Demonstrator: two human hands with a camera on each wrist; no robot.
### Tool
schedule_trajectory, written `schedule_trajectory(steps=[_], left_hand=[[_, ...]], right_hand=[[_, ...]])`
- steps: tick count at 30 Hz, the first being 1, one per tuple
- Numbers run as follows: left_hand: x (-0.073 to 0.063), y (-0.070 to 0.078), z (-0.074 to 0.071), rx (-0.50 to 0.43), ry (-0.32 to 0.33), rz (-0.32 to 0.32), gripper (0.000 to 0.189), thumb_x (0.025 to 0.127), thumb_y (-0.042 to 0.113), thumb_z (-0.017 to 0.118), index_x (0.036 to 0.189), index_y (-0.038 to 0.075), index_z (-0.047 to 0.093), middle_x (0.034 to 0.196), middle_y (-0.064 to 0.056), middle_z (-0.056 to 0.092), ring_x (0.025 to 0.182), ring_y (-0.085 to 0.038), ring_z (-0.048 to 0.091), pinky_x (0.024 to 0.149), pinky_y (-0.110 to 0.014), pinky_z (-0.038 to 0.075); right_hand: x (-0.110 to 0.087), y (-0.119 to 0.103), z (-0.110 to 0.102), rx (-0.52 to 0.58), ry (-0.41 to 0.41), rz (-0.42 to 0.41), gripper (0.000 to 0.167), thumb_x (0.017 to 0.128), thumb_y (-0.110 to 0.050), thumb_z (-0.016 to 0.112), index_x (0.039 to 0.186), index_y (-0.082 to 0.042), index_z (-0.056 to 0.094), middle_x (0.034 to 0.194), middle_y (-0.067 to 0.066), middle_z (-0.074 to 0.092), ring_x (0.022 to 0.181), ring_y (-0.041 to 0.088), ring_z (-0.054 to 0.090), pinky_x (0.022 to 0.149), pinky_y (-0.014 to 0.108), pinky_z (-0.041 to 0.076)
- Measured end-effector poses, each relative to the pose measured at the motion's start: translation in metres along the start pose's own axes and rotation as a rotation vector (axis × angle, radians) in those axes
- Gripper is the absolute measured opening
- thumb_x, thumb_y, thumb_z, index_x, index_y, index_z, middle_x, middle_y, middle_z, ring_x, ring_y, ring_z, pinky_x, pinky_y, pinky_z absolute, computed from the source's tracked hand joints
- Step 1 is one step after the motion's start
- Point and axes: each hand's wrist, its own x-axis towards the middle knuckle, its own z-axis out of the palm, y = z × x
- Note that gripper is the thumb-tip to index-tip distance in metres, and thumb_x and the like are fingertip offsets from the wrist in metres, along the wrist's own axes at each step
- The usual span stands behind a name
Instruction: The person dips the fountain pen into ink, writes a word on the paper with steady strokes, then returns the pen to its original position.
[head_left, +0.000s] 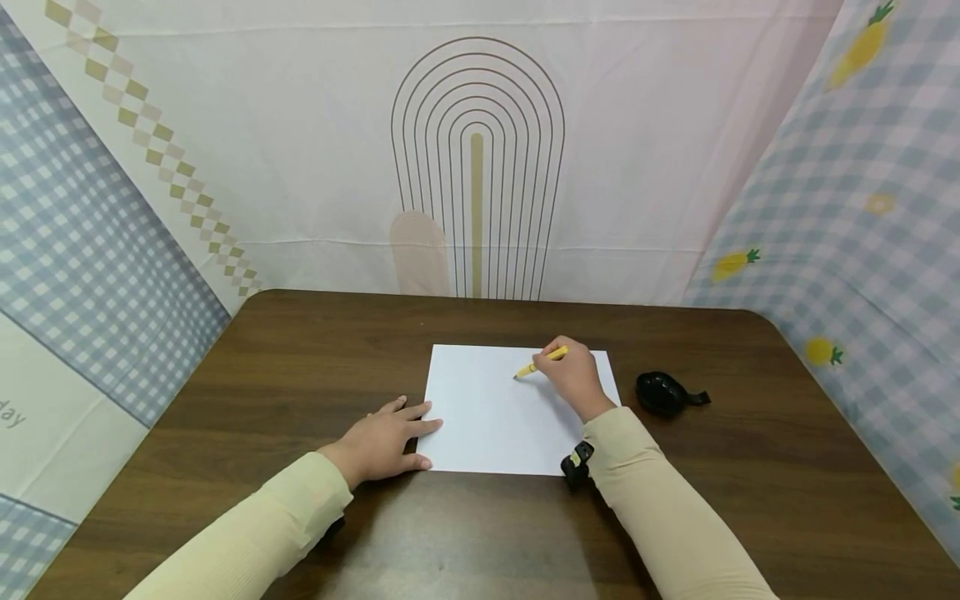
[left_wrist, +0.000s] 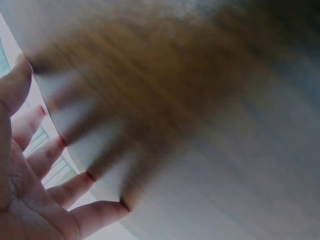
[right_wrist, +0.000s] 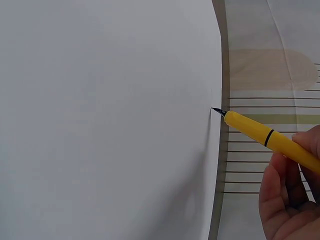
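A yellow fountain pen [head_left: 542, 363] is pinched in my right hand [head_left: 576, 377], slanting down over a white sheet of paper [head_left: 480, 417]. In the right wrist view the dark nib of the pen [right_wrist: 267, 137] meets the paper [right_wrist: 110, 120], where a shadow runs from it. I make out no clear writing on the sheet. My left hand [head_left: 381, 442] rests with spread fingers on the table at the left edge of the paper, some fingertips on that edge. The left wrist view shows the fingers of this hand [left_wrist: 45, 190] splayed, their tips pressed to the surface.
A small black pan-shaped dish [head_left: 662, 394] with a short handle stands right of the paper. The brown wooden table [head_left: 337, 333] has rounded far corners. Behind it hangs a patterned white cloth [head_left: 315, 150], with a checked cloth [head_left: 840, 250] on the right side.
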Motion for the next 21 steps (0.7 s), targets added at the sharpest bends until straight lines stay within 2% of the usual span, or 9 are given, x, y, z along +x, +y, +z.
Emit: schedule_trajectory(steps=[13,21], left_hand=[[-0.001,0.002,-0.002,0.0,-0.001,0.002,0.059,0.088,0.041,0.069,0.141,0.019,0.054,0.151,-0.01,0.04,0.138,-0.047,0.031,0.092,-0.072,0.037],[-0.001,0.001,-0.001,0.006,-0.006,-0.005,0.059,0.088,0.041,0.068,0.141,0.02,0.053,0.152,-0.01,0.039,0.138,-0.046,0.03,0.093,-0.071,0.037]], right_hand=[[0.001,0.006,-0.008,-0.03,0.011,0.0,0.015,0.088,-0.018,0.069,0.087,-0.004,0.063,0.084,0.01,0.061,0.067,0.016,0.048,0.057,0.024,0.04],[-0.001,0.007,-0.015,-0.038,0.009,0.035,0.016,0.089,-0.019,0.068,0.088,-0.004,0.062,0.087,0.011,0.061,0.069,0.018,0.049,0.057,0.024,0.041]])
